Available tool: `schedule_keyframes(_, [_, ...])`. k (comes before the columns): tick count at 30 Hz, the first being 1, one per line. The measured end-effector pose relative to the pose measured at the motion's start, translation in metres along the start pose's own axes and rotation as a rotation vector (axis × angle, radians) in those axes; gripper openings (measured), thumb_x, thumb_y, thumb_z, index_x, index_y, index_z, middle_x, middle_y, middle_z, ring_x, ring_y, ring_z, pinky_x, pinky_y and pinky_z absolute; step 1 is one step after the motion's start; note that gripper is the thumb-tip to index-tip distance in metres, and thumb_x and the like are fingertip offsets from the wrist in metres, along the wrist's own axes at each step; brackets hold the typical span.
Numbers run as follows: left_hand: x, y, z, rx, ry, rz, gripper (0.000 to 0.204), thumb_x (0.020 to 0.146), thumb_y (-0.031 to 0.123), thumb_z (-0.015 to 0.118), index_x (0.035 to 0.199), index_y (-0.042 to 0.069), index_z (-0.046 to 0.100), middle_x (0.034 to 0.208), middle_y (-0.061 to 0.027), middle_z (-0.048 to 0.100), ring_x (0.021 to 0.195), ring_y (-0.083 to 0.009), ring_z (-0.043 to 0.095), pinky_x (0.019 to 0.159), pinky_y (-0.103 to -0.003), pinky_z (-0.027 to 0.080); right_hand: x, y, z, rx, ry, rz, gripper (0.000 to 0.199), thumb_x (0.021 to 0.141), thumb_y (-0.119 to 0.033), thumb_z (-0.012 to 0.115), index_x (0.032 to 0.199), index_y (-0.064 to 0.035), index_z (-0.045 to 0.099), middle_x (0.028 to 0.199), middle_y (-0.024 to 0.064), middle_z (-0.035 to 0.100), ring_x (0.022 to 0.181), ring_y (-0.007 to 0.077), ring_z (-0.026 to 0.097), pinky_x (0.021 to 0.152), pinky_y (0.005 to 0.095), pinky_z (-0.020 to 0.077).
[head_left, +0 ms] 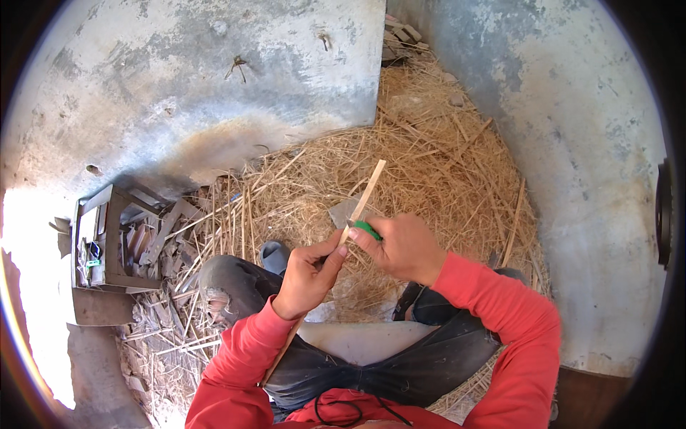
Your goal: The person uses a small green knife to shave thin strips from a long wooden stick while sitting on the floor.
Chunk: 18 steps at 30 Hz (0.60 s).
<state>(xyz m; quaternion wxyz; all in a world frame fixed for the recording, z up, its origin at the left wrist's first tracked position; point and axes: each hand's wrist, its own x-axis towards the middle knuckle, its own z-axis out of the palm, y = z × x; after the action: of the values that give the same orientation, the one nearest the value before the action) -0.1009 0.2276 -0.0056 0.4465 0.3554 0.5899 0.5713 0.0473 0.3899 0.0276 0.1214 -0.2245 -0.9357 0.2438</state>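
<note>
A long, flat strip of pale wood or bamboo (368, 189) slants up and away from me between my hands. My left hand (309, 275) is closed round it, thumb and fingers pinching it near the middle. Its lower end runs back beneath my left forearm toward my lap. My right hand (404, 247) grips a green-handled knife (367, 229), mostly hidden in the fist. The short blade lies against the strip just above my left fingertips, and my right thumb presses near the same spot.
Shavings and thin strips (450, 164) cover the floor ahead. On the left stands a dark wooden frame (107, 236) with scraps inside. Worn plaster walls (286, 64) close in ahead and at right. My bent legs (307, 365) lie beneath my arms. Bricks (400, 39) sit at the far corner.
</note>
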Motion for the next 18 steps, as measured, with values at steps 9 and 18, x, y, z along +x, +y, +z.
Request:
schedule_keyframes(9, [-0.002, 0.016, -0.002, 0.027, -0.006, 0.036, 0.038, 0.105, 0.011, 0.064, 0.138, -0.007, 0.062, 0.075, 0.0089, 0.055, 0.064, 0.0005, 0.042, 0.055, -0.019, 0.034, 0.045, 0.03, -0.032, 0.036, 0.126, 0.421, 0.074, 0.107, -0.062, 0.038, 0.094, 0.0018, 0.072, 0.06, 0.0217, 0.06, 0.058, 0.0391, 0.065, 0.056, 0.0502, 0.0504])
schedule_keyframes(18, [-0.007, 0.005, -0.006, 0.004, 0.001, 0.049, 0.037, 0.103, 0.011, 0.067, 0.134, -0.008, 0.064, 0.076, 0.0094, 0.052, 0.065, 0.0008, 0.04, 0.055, -0.019, 0.034, 0.014, 0.052, -0.065, 0.291, 0.351, 0.211, 0.058, 0.109, -0.058, 0.039, 0.077, -0.0103, 0.048, 0.063, -0.003, 0.034, 0.058, 0.0116, 0.031, 0.056, 0.0329, 0.0301])
